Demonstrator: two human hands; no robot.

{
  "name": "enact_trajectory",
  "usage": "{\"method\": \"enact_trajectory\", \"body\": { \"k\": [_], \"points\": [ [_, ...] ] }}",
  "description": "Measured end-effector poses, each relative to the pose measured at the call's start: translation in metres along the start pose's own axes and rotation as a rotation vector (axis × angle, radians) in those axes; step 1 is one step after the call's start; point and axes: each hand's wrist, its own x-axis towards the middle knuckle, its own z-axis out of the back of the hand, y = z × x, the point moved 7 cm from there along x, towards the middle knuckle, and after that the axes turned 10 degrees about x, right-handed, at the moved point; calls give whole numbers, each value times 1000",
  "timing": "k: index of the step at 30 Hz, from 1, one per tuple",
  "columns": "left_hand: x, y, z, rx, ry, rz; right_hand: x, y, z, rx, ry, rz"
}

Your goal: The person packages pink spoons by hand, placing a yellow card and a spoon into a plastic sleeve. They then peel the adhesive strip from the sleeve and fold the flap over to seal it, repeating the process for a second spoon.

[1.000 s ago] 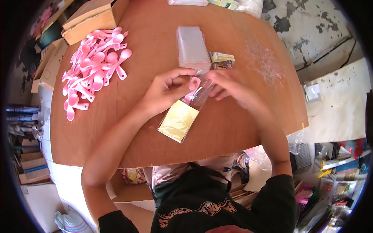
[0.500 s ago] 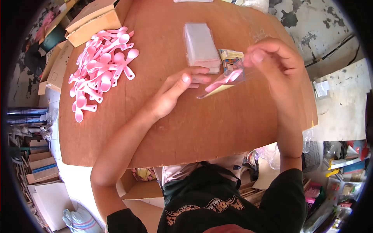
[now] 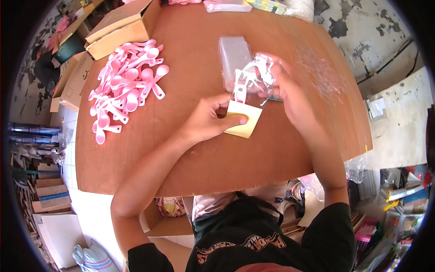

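My left hand (image 3: 209,117) pinches a folded yellow card (image 3: 242,122), thumb on its front face. A pale spoon handle (image 3: 240,88) with a hole near its end stands up behind the card. Shiny, crumpled clear plastic bag (image 3: 257,72) spreads above the card and reaches the fingers of my right hand (image 3: 284,88). Those fingers are blurred but close on the plastic. Behind lies a stack of flat clear bags (image 3: 233,54), partly covered by the plastic. To the left is a heap of pink spoons (image 3: 122,86).
An opened cardboard box (image 3: 120,29) stands at the table's back left, another box (image 3: 72,84) beside the edge. Thin clear strips (image 3: 321,75) lie on the right of the wooden table (image 3: 190,163). Packets (image 3: 226,5) sit at the far edge. A box with pink items (image 3: 171,206) is below.
The bagged spoon and card have turned from slanting beneath my right hand to upright. My left hand, earlier beside them, now grips the card. My right hand has moved left.
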Motion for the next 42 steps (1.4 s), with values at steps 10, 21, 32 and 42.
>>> {"method": "enact_trajectory", "body": {
  "k": [10, 21, 32, 42],
  "points": [
    [2, -5, 12, -133, -127, -140, -13, -50, 1, -26, 146, -25],
    [5, 12, 20, -86, -237, 15, -14, -57, 13, 69, 40, 23],
    [3, 10, 25, -86, -176, -85, -10, -51, 22, 26, 168, 109],
    [2, 10, 27, -149, -184, -59, -12, -48, 17, -103, 219, 258]
  ]
}}
